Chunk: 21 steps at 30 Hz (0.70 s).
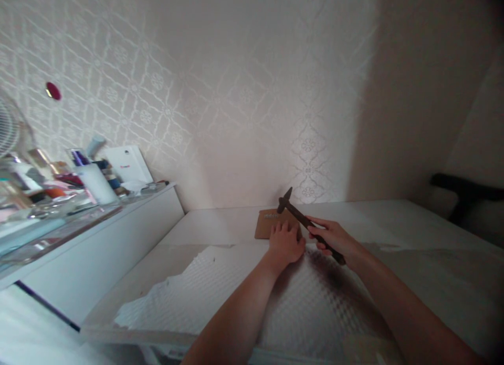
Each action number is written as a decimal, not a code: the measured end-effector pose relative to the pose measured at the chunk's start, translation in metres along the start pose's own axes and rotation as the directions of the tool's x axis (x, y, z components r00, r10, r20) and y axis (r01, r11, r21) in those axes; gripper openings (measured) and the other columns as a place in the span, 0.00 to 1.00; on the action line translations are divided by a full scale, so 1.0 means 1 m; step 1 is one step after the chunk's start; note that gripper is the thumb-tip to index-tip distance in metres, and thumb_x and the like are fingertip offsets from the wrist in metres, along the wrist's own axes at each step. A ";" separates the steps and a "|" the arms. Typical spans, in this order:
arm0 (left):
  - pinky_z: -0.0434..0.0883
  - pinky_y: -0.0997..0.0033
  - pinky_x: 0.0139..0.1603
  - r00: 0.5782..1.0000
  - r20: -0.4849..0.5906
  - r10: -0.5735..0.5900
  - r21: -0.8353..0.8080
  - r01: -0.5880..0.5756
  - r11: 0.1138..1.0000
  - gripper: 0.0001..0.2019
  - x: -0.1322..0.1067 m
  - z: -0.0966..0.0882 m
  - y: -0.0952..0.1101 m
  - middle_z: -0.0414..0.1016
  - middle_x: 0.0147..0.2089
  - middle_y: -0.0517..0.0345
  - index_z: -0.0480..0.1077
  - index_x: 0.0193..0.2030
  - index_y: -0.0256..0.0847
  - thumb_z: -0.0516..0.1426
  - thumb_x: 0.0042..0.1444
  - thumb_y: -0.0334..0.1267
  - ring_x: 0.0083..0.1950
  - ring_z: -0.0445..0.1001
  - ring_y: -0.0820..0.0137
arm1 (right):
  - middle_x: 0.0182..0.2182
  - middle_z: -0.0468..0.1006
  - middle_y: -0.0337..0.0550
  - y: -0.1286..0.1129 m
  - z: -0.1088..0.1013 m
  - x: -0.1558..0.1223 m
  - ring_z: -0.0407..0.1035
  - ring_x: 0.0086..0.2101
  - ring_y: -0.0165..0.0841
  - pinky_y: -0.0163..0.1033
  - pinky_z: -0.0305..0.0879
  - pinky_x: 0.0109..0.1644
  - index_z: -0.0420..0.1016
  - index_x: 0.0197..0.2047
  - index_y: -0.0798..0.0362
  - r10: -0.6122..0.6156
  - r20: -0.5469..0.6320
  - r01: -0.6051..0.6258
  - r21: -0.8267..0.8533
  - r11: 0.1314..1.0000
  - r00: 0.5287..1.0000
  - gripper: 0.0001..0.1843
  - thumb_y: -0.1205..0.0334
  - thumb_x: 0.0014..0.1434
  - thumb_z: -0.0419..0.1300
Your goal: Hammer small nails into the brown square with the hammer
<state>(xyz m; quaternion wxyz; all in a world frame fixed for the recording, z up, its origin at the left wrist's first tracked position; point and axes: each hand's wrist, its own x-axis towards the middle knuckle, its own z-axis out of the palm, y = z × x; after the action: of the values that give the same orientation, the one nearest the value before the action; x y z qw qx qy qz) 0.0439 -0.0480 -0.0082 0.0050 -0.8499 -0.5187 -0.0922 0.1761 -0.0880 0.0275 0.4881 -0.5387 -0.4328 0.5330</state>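
Note:
My right hand [334, 238] is closed around the handle of a small dark hammer [303, 218], whose head is raised just above a flat brown board [264, 226] lying on the white table [220, 223]. On the near edge of that board rests my left hand [285, 243], its fingers curled down and pressed on it. Whether something small sits under those fingers is hidden. A white textured sheet [220, 291] lies under both forearms.
A white cabinet [98, 233] stands to the left, its top crowded with bottles, a white cup [95, 182] and a white box [128, 165]. A fan [8, 126] shows at the far left. The patterned wall is close behind. A dark chair part [464, 189] is at the right.

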 end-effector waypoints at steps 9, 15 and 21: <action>0.52 0.50 0.61 1.000 0.005 -0.001 -0.005 0.001 1.000 0.27 0.000 0.000 0.000 0.55 0.64 0.44 0.57 0.62 0.40 0.42 0.59 0.50 0.63 0.54 0.51 | 0.20 0.64 0.33 0.003 -0.001 0.002 0.54 0.12 0.19 0.25 0.46 0.10 0.62 0.60 0.55 -0.008 0.009 0.008 -0.008 1.000 1.000 0.26 0.70 0.57 0.53; 0.52 0.51 0.61 1.000 0.001 0.001 0.005 -0.001 1.000 0.26 -0.001 -0.001 0.001 0.55 0.64 0.44 0.57 0.61 0.40 0.42 0.60 0.50 0.63 0.54 0.53 | 0.21 0.64 0.33 0.002 -0.001 0.002 0.54 0.12 0.18 0.25 0.46 0.11 0.61 0.60 0.54 -0.011 -0.015 0.011 0.001 1.000 1.000 0.26 0.70 0.57 0.53; 0.51 0.51 0.62 1.000 0.013 -0.004 0.008 0.004 1.000 0.26 -0.001 -0.004 0.002 0.55 0.64 0.44 0.57 0.61 0.40 0.42 0.60 0.50 0.63 0.54 0.53 | 0.21 0.64 0.33 0.001 -0.001 0.000 0.53 0.12 0.19 0.25 0.46 0.11 0.61 0.60 0.55 -0.001 -0.006 0.001 -0.021 1.000 1.000 0.27 0.70 0.57 0.53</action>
<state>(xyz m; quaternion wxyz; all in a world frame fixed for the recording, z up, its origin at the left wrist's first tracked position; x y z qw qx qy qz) 0.0446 -0.0500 -0.0047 0.0048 -0.8494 -0.5209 -0.0848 0.1766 -0.0878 0.0260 0.4840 -0.5452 -0.4371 0.5268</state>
